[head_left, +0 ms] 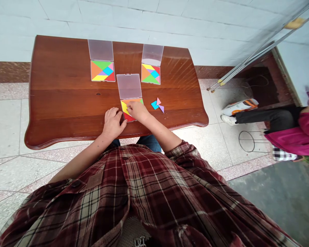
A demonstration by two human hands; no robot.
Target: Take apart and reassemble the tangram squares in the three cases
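Note:
On the wooden table point(67, 92) lies an open case point(129, 86) with its clear lid folded back. Yellow point(124, 107), red point(130, 117), orange and green pieces show in it. My right hand point(137, 111) is over the case with its fingers drawn together at the yellow piece; whatever is between them is hidden. My left hand point(113, 121) rests at the case's left edge, fingers apart and holding nothing. To the right of the case lie a blue square point(154, 105), a pink triangle point(158, 101) and a purple triangle point(161, 108).
Two more open cases, at the back left point(102, 71) and back right point(150, 73), hold full sets of coloured pieces. A light wall stands behind the table. At the right are crutches point(237, 68), a bag point(240, 106), a wire stool frame point(246, 141) and a seated person point(290, 130).

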